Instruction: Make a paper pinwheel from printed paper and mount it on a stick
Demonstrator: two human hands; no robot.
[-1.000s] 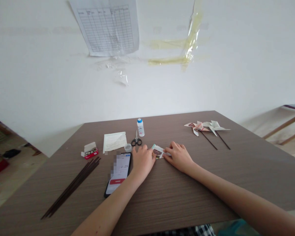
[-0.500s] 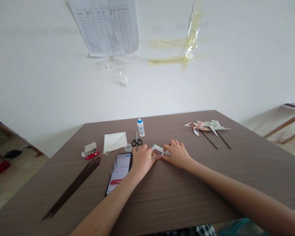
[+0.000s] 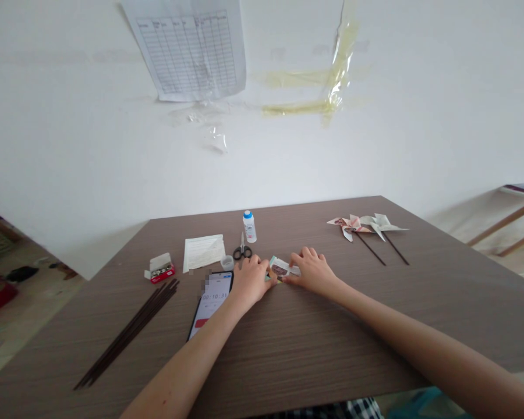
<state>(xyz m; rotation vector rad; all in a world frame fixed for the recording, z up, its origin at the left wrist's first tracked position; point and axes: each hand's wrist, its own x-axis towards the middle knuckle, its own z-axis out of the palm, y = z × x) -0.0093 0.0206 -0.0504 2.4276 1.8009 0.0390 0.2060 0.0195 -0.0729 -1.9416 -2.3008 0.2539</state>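
Observation:
A small folded piece of printed paper lies on the brown table between my two hands. My left hand presses on its left edge with fingers curled and close together. Fingertips of my right hand pinch and press its right edge. Most of the paper is hidden under my fingers.
A phone with a running timer lies by my left wrist. Scissors, a glue bottle, a white sheet, a small box and a bundle of dark sticks are to the left. Two paper pinwheels lie far right.
Both hands have edged slightly away from me on the paper and closed in on it. The phone's timer has counted up.

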